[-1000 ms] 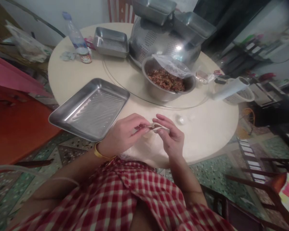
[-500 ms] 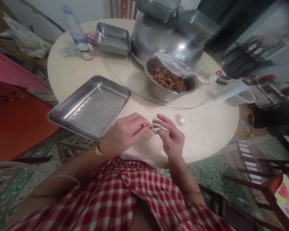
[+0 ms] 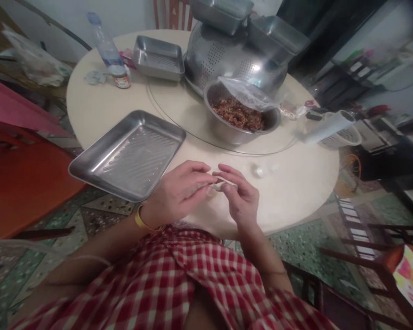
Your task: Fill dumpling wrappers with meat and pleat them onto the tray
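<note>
Fingers of both hands have drawn closer since half a second ago, and the pale wrapper [image 3: 219, 187] between them now shows as a thinner strip. It is held up over the near edge of the table [image 3: 299, 192]. Left hand [image 3: 182, 190] pinches its left end between thumb and fingertips; right hand [image 3: 244, 197] pinches the other end, thumb underneath and fingers curved above (the exact contact is blurred). A small white lump [image 3: 259, 171] sits on the surface beyond the right hand, well in from the right edge. Just past the left hand lies a tray [image 3: 131, 156], jutting over the table's left edge. Near the middle stands a bowl [image 3: 227, 134] of dark filling [image 3: 239, 114], with clear plastic [image 3: 249, 94] across its far rim. Behind it, towards the far edge, is a colander [image 3: 236, 52]. Towards the far left edge, a jar [image 3: 121, 78] stands beside a bottle [image 3: 105, 43].
</note>
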`<action>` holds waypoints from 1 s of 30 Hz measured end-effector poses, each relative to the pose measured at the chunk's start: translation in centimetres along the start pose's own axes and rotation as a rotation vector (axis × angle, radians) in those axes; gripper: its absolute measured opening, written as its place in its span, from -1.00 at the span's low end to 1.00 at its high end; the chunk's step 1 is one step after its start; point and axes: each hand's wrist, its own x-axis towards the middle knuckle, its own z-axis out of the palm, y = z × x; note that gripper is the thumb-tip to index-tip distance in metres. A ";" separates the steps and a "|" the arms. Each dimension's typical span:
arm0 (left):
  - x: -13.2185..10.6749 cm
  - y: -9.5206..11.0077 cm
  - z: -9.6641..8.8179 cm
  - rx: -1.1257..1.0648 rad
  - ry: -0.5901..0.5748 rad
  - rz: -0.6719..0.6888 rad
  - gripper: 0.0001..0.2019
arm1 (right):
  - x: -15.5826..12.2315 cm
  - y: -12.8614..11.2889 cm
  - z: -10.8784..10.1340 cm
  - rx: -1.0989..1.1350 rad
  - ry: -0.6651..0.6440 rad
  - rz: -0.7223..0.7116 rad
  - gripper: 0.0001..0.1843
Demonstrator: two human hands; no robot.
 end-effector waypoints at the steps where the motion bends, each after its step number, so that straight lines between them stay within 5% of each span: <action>1: 0.0 0.0 0.0 0.011 -0.007 0.017 -0.81 | 0.0 0.0 0.0 0.001 -0.003 -0.003 -0.81; 8: -0.3 -0.9 0.5 0.265 0.022 0.166 -0.81 | 0.0 0.1 0.2 0.031 -0.030 0.028 -0.80; 19: -0.6 -0.6 0.8 0.268 0.115 0.100 -0.87 | 0.1 -0.3 0.4 -0.005 -0.080 -0.028 -0.68; 26: 0.0 -0.1 -0.4 -0.023 0.090 -0.071 -0.88 | -0.1 -0.4 0.4 0.040 -0.071 -0.023 -0.73; 30: 0.7 -0.1 -1.4 -0.049 -0.021 -0.163 -0.91 | -0.1 -0.5 0.4 0.042 -0.073 -0.019 -0.75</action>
